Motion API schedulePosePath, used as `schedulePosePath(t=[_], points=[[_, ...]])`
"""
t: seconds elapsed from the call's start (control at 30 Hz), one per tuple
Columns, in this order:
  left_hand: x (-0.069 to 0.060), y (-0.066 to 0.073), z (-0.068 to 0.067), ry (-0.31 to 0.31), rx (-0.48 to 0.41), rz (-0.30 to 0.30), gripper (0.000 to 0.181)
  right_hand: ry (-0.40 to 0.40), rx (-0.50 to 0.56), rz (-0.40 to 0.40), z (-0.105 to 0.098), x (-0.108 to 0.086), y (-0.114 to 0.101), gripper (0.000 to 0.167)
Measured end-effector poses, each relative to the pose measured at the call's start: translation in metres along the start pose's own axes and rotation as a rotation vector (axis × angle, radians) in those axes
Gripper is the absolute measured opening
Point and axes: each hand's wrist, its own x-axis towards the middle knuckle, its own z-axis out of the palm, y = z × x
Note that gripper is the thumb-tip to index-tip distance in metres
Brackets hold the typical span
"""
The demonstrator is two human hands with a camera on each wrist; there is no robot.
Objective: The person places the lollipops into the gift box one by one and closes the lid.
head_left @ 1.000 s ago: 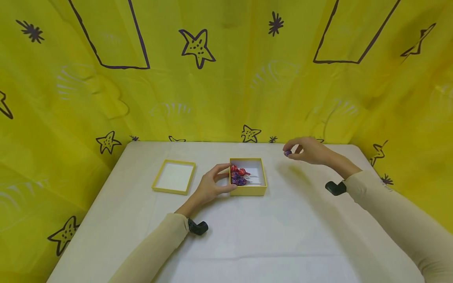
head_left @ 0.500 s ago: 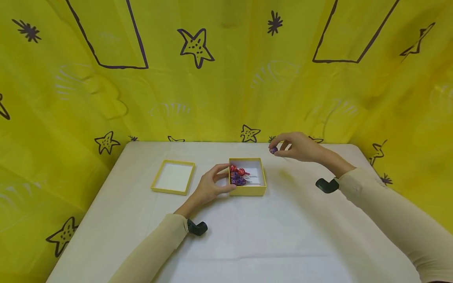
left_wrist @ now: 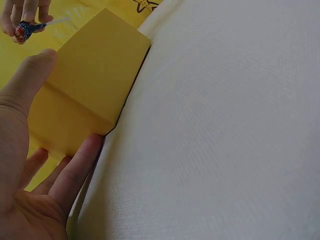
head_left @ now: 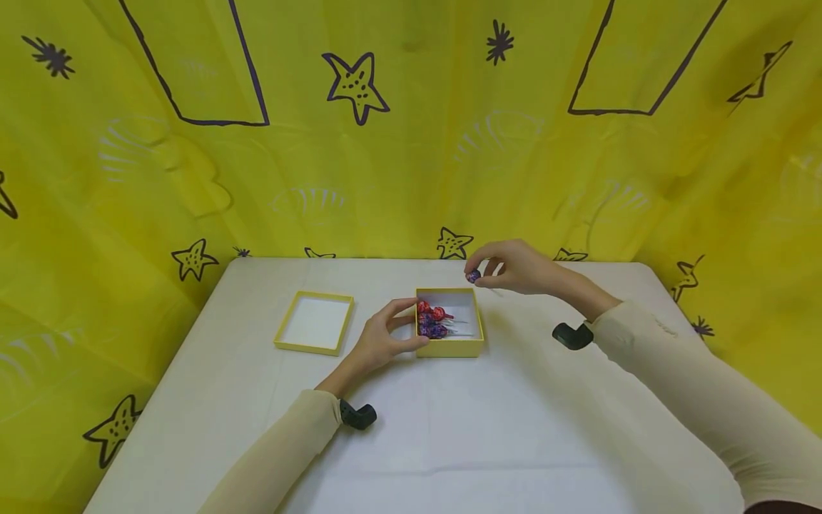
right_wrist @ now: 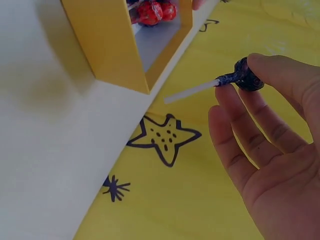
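On the table stands an open yellow box (head_left: pixel 451 348) with a white inside. Several wrapped lollipops (head_left: pixel 433 319), red ones and purple ones, lie along its left side with their white sticks toward the right. My left hand (head_left: pixel 379 339) holds the box by its left side, thumb at the near corner and fingers farther back, as the left wrist view also shows. Above and behind the box's right rear corner, my right hand (head_left: pixel 514 268) pinches a dark purple lollipop (right_wrist: pixel 246 77) by its wrapped head. Its white stick points away from the palm in the right wrist view.
A shallow yellow-rimmed lid (head_left: pixel 315 323) with a white inside lies to the left of the box. White cloth covers the table (head_left: pixel 514 428). A yellow patterned curtain (head_left: pixel 411 157) hangs behind the table and at both sides.
My right hand has moved left with the purple lollipop, from well right of the box to near its right rear corner. The left hand and the box stay in place.
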Motion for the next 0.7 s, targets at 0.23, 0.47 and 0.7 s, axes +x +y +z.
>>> schedulePosePath(t=[0.23, 0.47, 0.7], points=[[0.008, -0.024, 0.002, 0.025, 0.005, -0.016, 0.081, -0.019, 0.024, -0.052, 0.012, 0.013, -0.008, 0.02], [0.008, -0.03, 0.001, 0.037, -0.001, -0.003, 0.077, -0.071, 0.056, -0.059, 0.032, 0.02, -0.01, 0.018], [0.007, -0.031, 0.0, 0.043, 0.015, 0.024, 0.075, -0.112, 0.069, -0.05, 0.057, 0.02, -0.004, 0.02]])
